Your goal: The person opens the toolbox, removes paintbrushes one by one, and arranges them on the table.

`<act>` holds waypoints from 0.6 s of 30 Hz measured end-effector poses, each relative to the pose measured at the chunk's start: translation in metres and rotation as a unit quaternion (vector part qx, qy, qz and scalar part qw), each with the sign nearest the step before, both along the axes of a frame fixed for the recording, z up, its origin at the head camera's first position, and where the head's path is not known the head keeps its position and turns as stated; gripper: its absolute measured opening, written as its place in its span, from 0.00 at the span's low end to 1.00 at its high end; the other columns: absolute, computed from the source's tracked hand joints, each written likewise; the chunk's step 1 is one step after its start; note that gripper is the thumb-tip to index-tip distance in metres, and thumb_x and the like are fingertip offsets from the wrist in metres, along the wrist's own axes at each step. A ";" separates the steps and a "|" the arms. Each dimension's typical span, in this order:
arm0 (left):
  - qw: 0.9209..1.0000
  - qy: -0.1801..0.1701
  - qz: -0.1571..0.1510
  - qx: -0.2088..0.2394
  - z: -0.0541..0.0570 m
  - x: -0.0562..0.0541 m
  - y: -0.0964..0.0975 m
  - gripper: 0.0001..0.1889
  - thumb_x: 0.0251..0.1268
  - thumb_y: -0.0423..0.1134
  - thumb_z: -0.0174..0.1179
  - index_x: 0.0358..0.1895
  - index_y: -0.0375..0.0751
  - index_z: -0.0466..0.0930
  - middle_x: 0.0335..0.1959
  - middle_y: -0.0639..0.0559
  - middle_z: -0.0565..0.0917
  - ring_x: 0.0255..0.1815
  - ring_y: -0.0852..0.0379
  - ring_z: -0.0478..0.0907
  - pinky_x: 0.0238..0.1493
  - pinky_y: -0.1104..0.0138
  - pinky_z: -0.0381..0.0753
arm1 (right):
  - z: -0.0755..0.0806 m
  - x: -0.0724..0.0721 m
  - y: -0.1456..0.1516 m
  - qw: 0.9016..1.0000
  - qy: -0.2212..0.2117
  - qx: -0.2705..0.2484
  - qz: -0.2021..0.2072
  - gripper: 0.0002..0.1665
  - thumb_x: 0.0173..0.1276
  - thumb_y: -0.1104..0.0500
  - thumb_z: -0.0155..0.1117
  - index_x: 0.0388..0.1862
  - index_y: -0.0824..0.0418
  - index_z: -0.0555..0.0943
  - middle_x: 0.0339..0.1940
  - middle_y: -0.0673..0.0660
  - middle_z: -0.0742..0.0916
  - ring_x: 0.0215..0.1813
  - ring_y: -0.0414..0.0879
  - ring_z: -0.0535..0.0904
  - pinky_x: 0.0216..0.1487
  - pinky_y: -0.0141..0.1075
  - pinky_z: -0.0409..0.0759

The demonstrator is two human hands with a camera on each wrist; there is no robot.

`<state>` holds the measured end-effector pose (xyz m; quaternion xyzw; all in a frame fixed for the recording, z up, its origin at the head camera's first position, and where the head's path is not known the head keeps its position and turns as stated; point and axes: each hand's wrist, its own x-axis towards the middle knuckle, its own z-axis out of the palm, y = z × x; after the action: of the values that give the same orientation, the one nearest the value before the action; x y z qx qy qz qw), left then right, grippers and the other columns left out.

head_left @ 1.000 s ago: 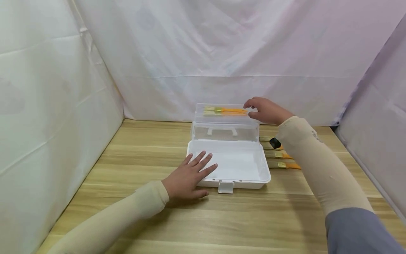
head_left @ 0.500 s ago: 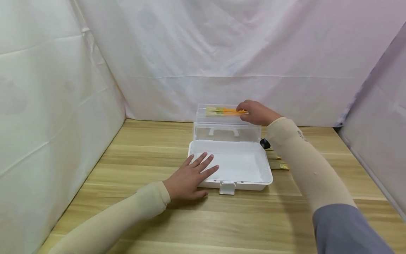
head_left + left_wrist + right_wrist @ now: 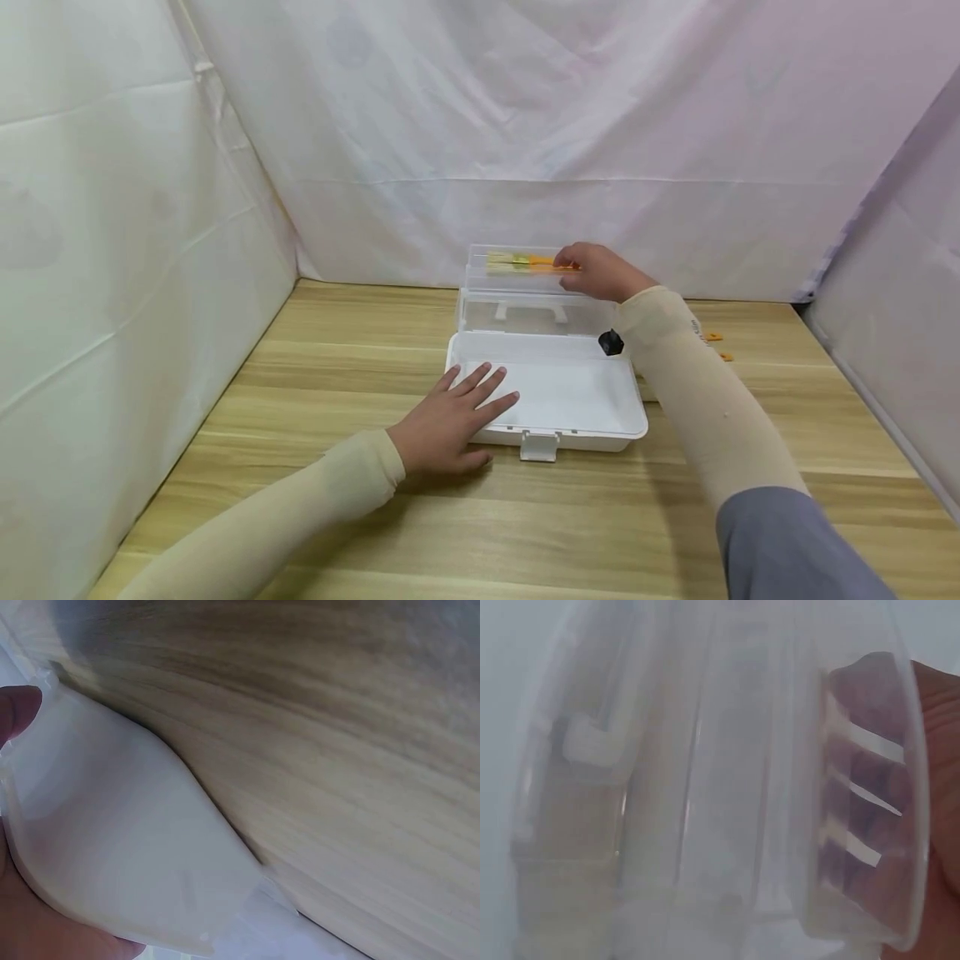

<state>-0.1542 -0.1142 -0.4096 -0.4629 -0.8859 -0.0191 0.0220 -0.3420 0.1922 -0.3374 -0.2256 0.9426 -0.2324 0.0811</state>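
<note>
In the head view, an open case has a white base (image 3: 555, 392) with a clear raised tray (image 3: 480, 282) behind it. A paintbrush (image 3: 521, 260) with an orange handle lies in the tray; a paler brush shape under it may be a second brush or a reflection. My right hand (image 3: 603, 271) reaches over the tray's right end and pinches the handle end, its contact partly hidden. In the right wrist view its fingers (image 3: 866, 765) show through clear plastic. My left hand (image 3: 442, 421) rests spread on the base's near left corner; its thumb (image 3: 19, 711) shows in the left wrist view.
The case's clear section with a white handle (image 3: 531, 310) stands between tray and base. An open latch (image 3: 538, 447) hangs at the front. Orange handle tips (image 3: 726, 357) of more brushes lie on the wooden table (image 3: 360, 367), partly behind my right sleeve. Cloth walls surround the table.
My right hand has moved left and slightly down, from beside the tray onto the brush handle. Its sleeve now covers most of the brushes on the table. My left hand has stayed put.
</note>
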 end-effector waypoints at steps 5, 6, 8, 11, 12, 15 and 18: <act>1.000 0.000 0.000 0.002 0.000 0.003 0.003 0.44 0.63 0.59 0.61 0.79 0.52 0.55 0.80 0.42 0.52 0.80 0.45 0.45 0.73 0.41 0.49 | -0.007 0.003 -0.001 1.000 0.007 -0.002 -0.019 0.22 0.70 0.58 0.62 0.61 0.63 0.78 0.57 0.61 0.80 0.56 0.55 0.74 0.61 0.52 0.72; 1.000 -0.001 0.001 0.000 0.000 0.003 0.004 0.44 0.63 0.59 0.61 0.79 0.52 0.55 0.80 0.43 0.51 0.80 0.45 0.45 0.73 0.42 0.49 | -0.008 0.003 -0.001 1.000 0.005 -0.007 -0.022 0.22 0.70 0.58 0.62 0.61 0.63 0.77 0.57 0.61 0.80 0.55 0.55 0.74 0.60 0.52 0.72; 1.000 -0.003 0.007 -0.007 0.001 0.003 0.004 0.43 0.63 0.60 0.60 0.79 0.53 0.55 0.80 0.43 0.50 0.80 0.45 0.44 0.73 0.42 0.48 | -0.008 0.004 -0.001 1.000 0.003 -0.013 -0.025 0.23 0.70 0.58 0.62 0.62 0.63 0.77 0.56 0.61 0.80 0.54 0.55 0.74 0.58 0.51 0.72; 1.000 -0.006 0.014 -0.014 0.004 0.003 0.003 0.43 0.63 0.60 0.60 0.79 0.53 0.55 0.80 0.45 0.50 0.80 0.46 0.44 0.74 0.43 0.46 | -0.008 0.005 -0.002 1.000 0.005 -0.017 -0.026 0.24 0.71 0.58 0.61 0.63 0.63 0.76 0.56 0.61 0.79 0.53 0.55 0.73 0.57 0.51 0.73; 1.000 -0.006 0.015 -0.015 0.005 0.003 0.003 0.43 0.63 0.60 0.60 0.79 0.54 0.55 0.80 0.45 0.50 0.80 0.46 0.44 0.74 0.44 0.46 | -0.008 0.005 -0.003 0.999 0.006 -0.016 -0.027 0.24 0.71 0.58 0.61 0.63 0.63 0.76 0.56 0.61 0.79 0.53 0.55 0.73 0.57 0.51 0.73; 1.000 -0.008 0.012 -0.011 0.007 0.003 0.003 0.42 0.63 0.60 0.61 0.79 0.53 0.57 0.80 0.44 0.52 0.80 0.46 0.45 0.74 0.43 0.47 | -0.008 0.005 -0.003 1.000 0.011 -0.007 -0.029 0.24 0.70 0.58 0.61 0.63 0.64 0.76 0.55 0.62 0.79 0.54 0.55 0.73 0.58 0.51 0.72; 1.000 -0.010 0.008 -0.005 0.007 0.004 0.004 0.41 0.63 0.59 0.61 0.78 0.52 0.58 0.79 0.43 0.54 0.80 0.45 0.47 0.73 0.42 0.48 | -0.009 0.006 -0.003 1.000 0.015 0.006 -0.024 0.24 0.70 0.58 0.61 0.64 0.64 0.76 0.56 0.62 0.77 0.55 0.56 0.71 0.60 0.51 0.70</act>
<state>-0.1506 -0.1104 -0.4025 -0.4554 -0.8900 -0.0188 0.0113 -0.3362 0.1888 -0.3459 -0.2054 0.9502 -0.2257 0.0628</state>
